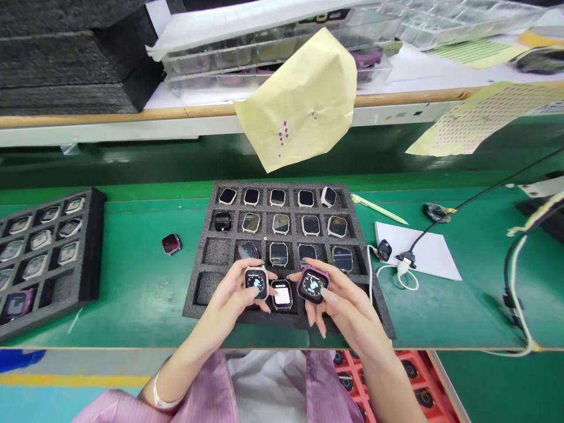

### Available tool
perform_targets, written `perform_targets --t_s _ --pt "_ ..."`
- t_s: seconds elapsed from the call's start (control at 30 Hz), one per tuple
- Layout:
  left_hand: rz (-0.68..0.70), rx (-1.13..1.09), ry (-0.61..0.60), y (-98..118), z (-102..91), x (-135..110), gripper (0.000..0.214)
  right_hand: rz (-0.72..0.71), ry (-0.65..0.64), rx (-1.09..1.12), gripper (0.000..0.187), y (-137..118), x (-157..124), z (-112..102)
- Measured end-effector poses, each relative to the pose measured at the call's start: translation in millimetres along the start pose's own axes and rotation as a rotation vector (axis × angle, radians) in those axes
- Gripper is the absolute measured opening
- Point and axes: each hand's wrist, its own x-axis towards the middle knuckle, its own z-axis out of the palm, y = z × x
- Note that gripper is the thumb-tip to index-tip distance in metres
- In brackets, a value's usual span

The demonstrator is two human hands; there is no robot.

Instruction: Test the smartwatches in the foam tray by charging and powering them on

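Observation:
My left hand (238, 289) is closed around a light-framed smartwatch case (256, 283), its lit screen showing a dial, thumb resting on the glass. In my right hand (339, 294) is a purple smartwatch case (313, 285) with a similar lit dial, the thumb also on its screen. Both are held over the front rows of a black foam tray (217, 251). Between them a third smartwatch case (281, 294) lies in a front compartment with a bright white screen. Several dark-screened watch cases fill the rows behind. None of them shows a strap.
Left stands another foam tray (97, 235) of watches; a single purple watch (171, 244) lies beside it. To the right are a green pen (381, 210), white paper (434, 252) and a charging cable (403, 267). A yellow paper (304, 100) hangs from the shelf. Below sits a red tray (399, 388).

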Motion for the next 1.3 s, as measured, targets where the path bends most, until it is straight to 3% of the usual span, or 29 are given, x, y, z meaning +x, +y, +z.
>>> perform_targets --t_s 0.17,0.63,0.77,0.97,1.13,1.3 --pt "-0.046 -0.075 -0.034 3 -0.1 -1 0.037 0.001 0.041 0.004 0.055 2 1 3" --pt "-0.030 0.045 -0.097 -3 -0.7 0 0.034 -0.008 0.161 -0.080 0.046 -3 -3 15" --pt "0.010 0.114 -0.104 -4 0.3 1 0.035 -0.052 0.093 -0.108 0.044 0 -2 10" --pt "0.050 0.358 0.048 -6 2.9 -1 0.029 -0.099 -0.133 0.044 0.048 -1 -3 8" --pt "0.076 0.582 0.070 -8 3.5 -5 0.028 -0.099 -0.119 0.007 0.042 3 -4 8" --pt "0.111 0.616 0.036 -9 4.4 -9 0.030 -0.124 -0.123 -0.003 0.041 4 -4 9"
